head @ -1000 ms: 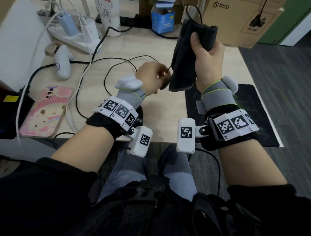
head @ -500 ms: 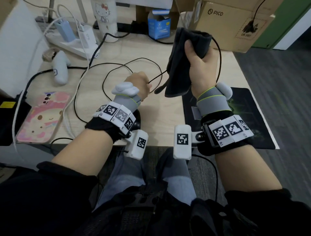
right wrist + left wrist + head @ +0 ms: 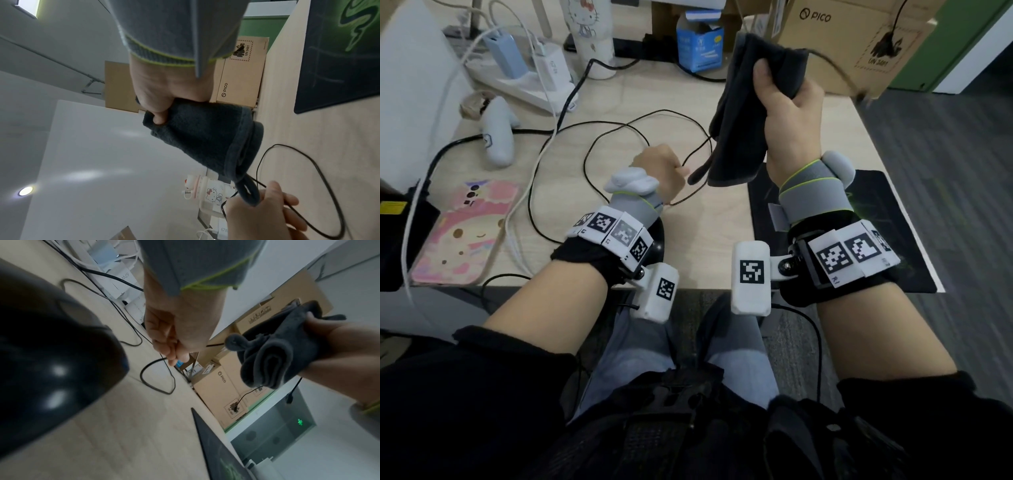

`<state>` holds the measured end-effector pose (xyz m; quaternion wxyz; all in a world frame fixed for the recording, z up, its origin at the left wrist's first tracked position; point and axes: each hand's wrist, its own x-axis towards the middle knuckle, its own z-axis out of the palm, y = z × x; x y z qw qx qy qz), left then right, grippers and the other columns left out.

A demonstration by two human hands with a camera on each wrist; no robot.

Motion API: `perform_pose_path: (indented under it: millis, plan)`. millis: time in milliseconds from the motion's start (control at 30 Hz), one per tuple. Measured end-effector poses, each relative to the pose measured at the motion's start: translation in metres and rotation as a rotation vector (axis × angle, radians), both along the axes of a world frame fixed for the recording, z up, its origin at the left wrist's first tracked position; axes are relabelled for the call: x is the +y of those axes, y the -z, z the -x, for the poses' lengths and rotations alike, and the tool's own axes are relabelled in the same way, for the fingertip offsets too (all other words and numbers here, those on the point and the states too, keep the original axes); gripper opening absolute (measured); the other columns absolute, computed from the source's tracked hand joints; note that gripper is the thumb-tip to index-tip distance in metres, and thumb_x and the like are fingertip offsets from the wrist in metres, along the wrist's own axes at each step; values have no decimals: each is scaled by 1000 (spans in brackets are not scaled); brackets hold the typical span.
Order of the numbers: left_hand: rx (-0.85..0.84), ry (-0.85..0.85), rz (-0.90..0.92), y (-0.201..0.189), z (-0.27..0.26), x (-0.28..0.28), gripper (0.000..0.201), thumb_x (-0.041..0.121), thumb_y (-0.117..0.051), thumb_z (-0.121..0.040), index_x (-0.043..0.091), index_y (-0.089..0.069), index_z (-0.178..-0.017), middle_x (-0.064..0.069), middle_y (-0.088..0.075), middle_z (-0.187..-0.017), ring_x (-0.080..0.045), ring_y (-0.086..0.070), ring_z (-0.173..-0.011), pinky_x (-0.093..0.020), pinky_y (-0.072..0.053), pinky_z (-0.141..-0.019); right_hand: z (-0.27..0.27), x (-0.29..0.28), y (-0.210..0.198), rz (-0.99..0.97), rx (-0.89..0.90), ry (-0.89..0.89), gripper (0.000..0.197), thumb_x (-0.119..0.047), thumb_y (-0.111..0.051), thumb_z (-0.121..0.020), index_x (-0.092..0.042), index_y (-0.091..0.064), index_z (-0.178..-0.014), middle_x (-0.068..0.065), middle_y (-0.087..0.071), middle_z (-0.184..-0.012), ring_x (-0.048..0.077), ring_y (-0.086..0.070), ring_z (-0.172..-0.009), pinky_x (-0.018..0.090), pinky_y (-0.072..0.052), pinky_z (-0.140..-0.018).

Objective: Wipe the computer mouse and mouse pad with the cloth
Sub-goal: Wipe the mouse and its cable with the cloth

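My right hand (image 3: 787, 113) is clenched around the folded grey cloth (image 3: 743, 126), raised at upper right of the head view; my left hand (image 3: 661, 171) pinches the thin black cable (image 3: 599, 144) at centre. To wipe well, I should keep the cable taut and draw the cloth along it. The mouse pad (image 3: 876, 205) lies lower right on the tabletop (image 3: 715, 240). The dark rounded shape (image 3: 51, 353) under my left wrist is probably the mouse.
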<state>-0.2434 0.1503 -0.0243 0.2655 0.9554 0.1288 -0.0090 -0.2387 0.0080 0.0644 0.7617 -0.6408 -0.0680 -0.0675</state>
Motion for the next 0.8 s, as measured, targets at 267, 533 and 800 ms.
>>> perform_pose_path:
  millis: [267, 533, 800]
  plan:
    - [-443, 283, 269, -40, 12, -20, 20, 17, -44, -77, 6, -58, -68, 1, -43, -47, -37, -49, -57, -34, -35, -55, -3, 2, -2, -6, 35, -5, 9, -9, -57, -91, -8, -61, -83, 4, -64, -75, 19, -61, -75, 32, -55, -73]
    - [-53, 51, 132, -2, 10, 6, 25, 25, -51, -86, 16, -64, -66, -6, -71, -64, -25, -69, -61, -27, -53, -63, -6, -6, -2, -17, 11, 5, 9, -10, -58, -90, -5, -61, -84, 7, -64, -75, 21, -63, -73, 33, -57, -70]
    - [-9, 214, 35, -24, 11, 7, 14, 26, -59, -86, 21, -68, -75, 1, -69, -68, -23, -66, -56, -24, -49, -63, -9, -4, 2, -40, 55, 24, 13, -10, -57, -91, -9, -62, -79, 6, -64, -76, 23, -61, -78, 37, -56, -76]
